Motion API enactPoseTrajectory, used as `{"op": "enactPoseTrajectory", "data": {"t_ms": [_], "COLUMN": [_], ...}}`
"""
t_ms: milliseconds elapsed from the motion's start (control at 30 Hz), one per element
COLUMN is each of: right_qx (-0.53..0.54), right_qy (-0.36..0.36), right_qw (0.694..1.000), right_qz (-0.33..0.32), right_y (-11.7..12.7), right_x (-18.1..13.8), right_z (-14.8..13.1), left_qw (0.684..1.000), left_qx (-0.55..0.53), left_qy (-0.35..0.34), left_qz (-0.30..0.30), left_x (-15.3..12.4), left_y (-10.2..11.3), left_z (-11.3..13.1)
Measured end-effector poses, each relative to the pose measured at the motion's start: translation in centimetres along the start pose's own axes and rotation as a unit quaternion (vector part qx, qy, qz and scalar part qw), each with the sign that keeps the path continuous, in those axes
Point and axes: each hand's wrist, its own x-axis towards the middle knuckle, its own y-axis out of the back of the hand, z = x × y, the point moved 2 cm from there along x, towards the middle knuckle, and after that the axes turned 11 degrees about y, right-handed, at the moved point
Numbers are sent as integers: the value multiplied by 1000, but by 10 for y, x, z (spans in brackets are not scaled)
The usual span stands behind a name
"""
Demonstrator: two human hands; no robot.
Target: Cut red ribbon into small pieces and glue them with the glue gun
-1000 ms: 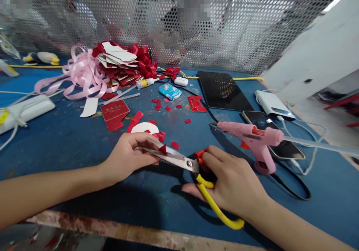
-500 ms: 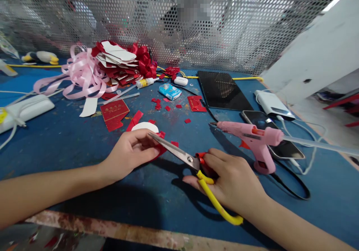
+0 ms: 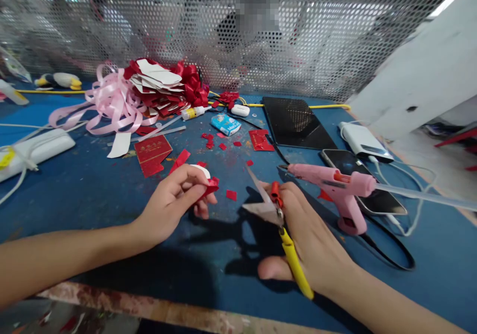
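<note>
Scissors (image 3: 270,212) have withdrawn rightward, now spread, held by the half-curled right hand (image 3: 313,242); left hand (image 3: 169,209) pinches a red strip (image 3: 212,187), probably ribbon, left of them, slanting forward-right.

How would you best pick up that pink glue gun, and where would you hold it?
I'd grip the pink glue gun by its handle, coming from the near side: the handle points that way, clear of the nozzle, which faces left and may be hot. The glue stick juts out behind. The right hand holds the scissors.
</note>
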Motion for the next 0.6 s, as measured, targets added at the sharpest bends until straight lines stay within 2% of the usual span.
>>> {"op": "enactPoseTrajectory", "data": {"t_ms": [233,333,467,600], "right_qx": [-38,-37,-16,71], "right_qy": [-8,-30,-97,-127], "right_qw": [999,999,994,988], "right_qz": [7,-3,-52,-45], "right_y": [-1,-1,-6,-12], "right_x": [4,4,5,9], "right_z": [1,2,3,-4], "left_qw": [999,999,998,991], "left_qx": [34,25,19,81], "left_qy": [5,26,45,65], "left_qz": [9,-13,-38,-90], "left_x": [-2,1,1,-4], "left_y": [1,0,-1,-8], "left_z": [-2,-3,-4,-8]}}
